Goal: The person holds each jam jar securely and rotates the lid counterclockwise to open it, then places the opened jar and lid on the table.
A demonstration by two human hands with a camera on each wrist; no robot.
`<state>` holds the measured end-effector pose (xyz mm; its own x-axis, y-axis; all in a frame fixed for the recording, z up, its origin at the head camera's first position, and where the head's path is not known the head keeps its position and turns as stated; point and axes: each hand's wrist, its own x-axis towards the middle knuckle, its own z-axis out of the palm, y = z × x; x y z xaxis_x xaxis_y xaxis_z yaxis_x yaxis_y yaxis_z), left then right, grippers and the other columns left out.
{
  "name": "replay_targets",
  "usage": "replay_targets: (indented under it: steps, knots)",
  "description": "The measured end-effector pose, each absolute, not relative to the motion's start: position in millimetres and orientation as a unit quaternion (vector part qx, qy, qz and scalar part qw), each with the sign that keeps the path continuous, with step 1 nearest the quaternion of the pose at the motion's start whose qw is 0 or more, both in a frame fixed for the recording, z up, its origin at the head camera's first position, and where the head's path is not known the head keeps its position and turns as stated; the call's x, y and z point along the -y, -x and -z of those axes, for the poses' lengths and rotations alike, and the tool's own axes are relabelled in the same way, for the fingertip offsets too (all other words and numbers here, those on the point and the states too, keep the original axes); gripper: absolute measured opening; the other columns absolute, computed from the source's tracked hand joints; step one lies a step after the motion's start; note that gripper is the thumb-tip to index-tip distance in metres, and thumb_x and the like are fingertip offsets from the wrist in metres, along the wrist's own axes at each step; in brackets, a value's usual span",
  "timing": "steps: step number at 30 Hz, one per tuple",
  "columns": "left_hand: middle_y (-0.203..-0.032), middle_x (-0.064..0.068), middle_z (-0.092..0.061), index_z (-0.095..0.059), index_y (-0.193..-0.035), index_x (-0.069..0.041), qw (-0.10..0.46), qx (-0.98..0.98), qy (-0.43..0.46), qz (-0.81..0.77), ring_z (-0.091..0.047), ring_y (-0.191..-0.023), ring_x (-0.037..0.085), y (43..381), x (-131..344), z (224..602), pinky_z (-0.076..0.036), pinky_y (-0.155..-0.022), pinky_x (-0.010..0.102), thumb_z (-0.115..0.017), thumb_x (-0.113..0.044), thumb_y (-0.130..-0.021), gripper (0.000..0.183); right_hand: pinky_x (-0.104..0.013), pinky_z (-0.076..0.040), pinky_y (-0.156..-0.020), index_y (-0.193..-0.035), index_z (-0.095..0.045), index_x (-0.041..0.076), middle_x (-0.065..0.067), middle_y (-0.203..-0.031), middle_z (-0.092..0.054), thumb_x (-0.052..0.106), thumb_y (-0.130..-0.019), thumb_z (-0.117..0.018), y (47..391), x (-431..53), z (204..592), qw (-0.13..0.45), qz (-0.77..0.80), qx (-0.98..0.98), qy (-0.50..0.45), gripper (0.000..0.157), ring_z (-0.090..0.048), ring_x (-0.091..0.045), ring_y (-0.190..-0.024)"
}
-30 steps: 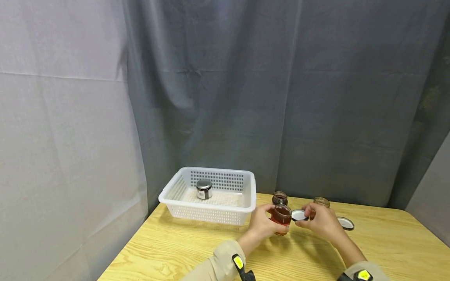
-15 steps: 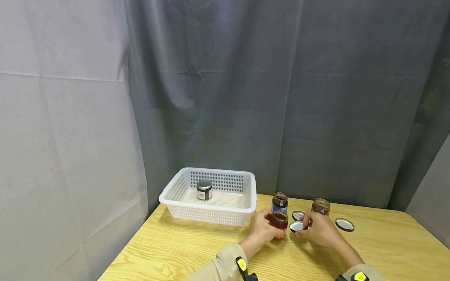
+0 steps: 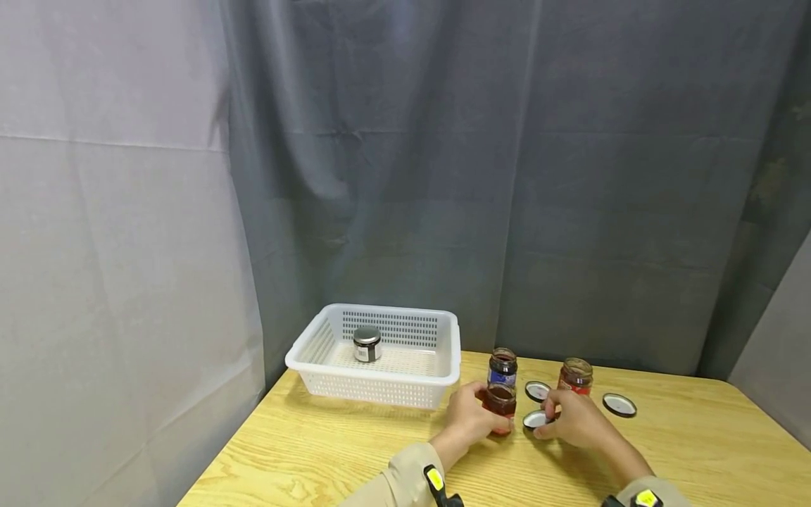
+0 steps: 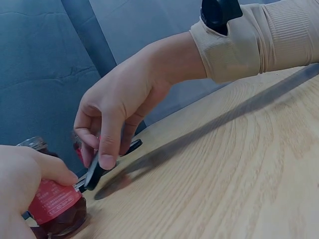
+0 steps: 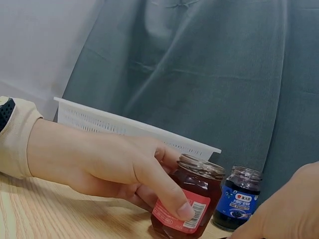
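Note:
My left hand grips a lidless glass jam jar with a red label, its thumb across the label in the right wrist view. The jar's base is down at the tabletop, mouth upward. To its right, my right hand pinches the edge of a round jar lid, white inside facing up. In the left wrist view this lid is tilted, low over the wood. Just behind the held jar stands an uncovered blue-labelled jar of dark jam.
Behind my right hand is another uncovered red-labelled jar. Two more lids lie white side up, one lid left of that jar and one lid right of it. A white plastic basket at the left contains a capped jar.
Both hands have come down and nearer the front, the left carrying the red-labelled jar, the right the lid. The blue-labelled jar and a lid behind them have come into fuller view.

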<state>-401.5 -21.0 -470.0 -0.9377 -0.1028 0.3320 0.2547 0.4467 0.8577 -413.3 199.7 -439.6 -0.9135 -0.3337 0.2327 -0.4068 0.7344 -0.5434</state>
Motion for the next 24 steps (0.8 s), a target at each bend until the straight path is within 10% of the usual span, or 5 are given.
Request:
replay_targets:
  steps: [24]
  knots:
    - [-0.088, -0.015, -0.064, -0.07, -0.102, -0.021, 0.159, 0.88, 0.066, 0.442, -0.059, -0.084, 0.009, 404.3, 25.4, 467.2, -0.051, -0.08, 0.031, -0.104, -0.026, -0.054, 0.059, -0.039, -0.04, -0.069, -0.087, -0.058, 0.01, -0.002, -0.089, -0.059, 0.009, -0.063, -0.096, 413.8, -197.2, 447.1, 0.002, -0.292, 0.935, -0.2, 0.046, -0.049, -0.021, -0.076]
